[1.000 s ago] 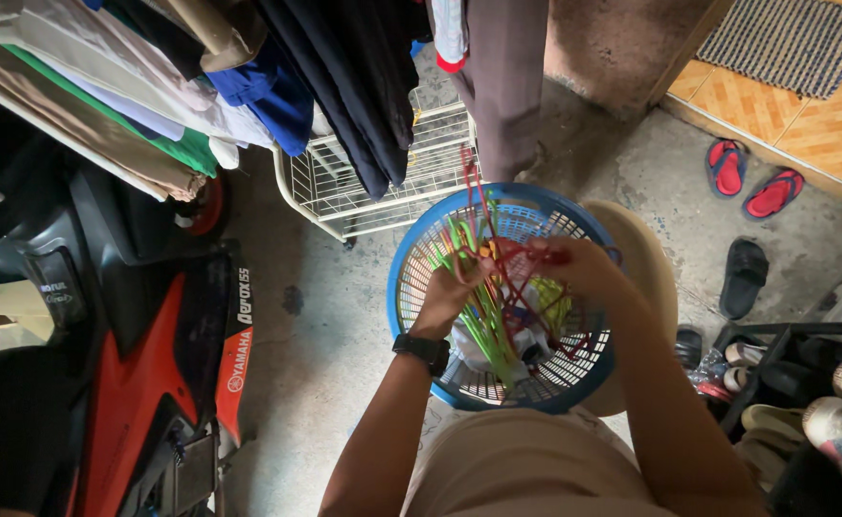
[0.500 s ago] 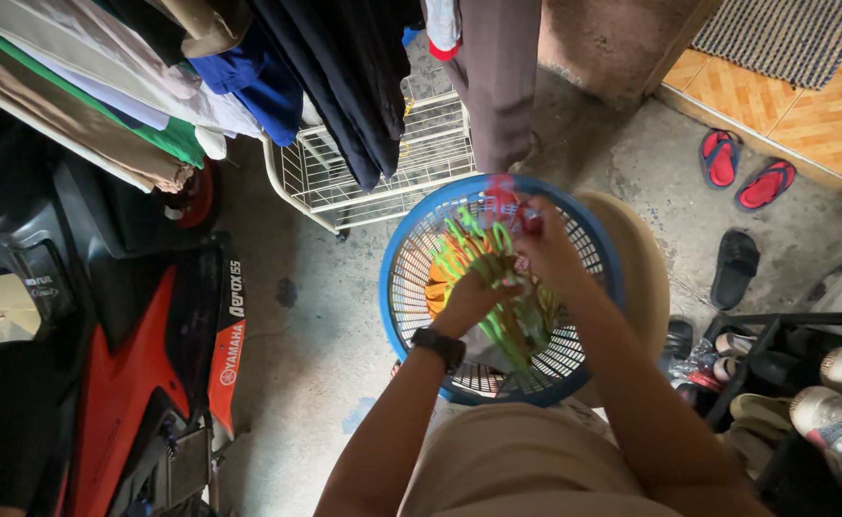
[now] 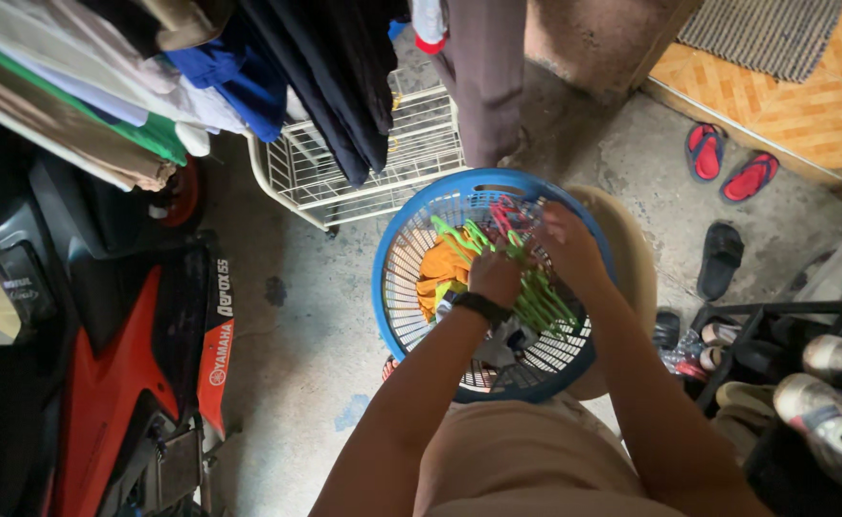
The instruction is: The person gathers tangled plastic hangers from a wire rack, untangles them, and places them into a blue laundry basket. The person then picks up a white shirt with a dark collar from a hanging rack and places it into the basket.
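As both hands (image 3: 531, 258) reach down, they grasp green hangers (image 3: 536, 297) inside the basket (image 3: 392, 306).

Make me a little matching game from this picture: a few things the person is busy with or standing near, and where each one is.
Things:
1. green hangers
2. orange cloth
3. red sandals
4. white wire rack

Places:
A. on the concrete floor near the tiled step
B. under the hanging clothes, beyond the basket
C. in the blue basket, to the left of the left hand
D. in the basket, between the left hand and the right hand

Pairs: 1-D, 2-C, 3-A, 4-B
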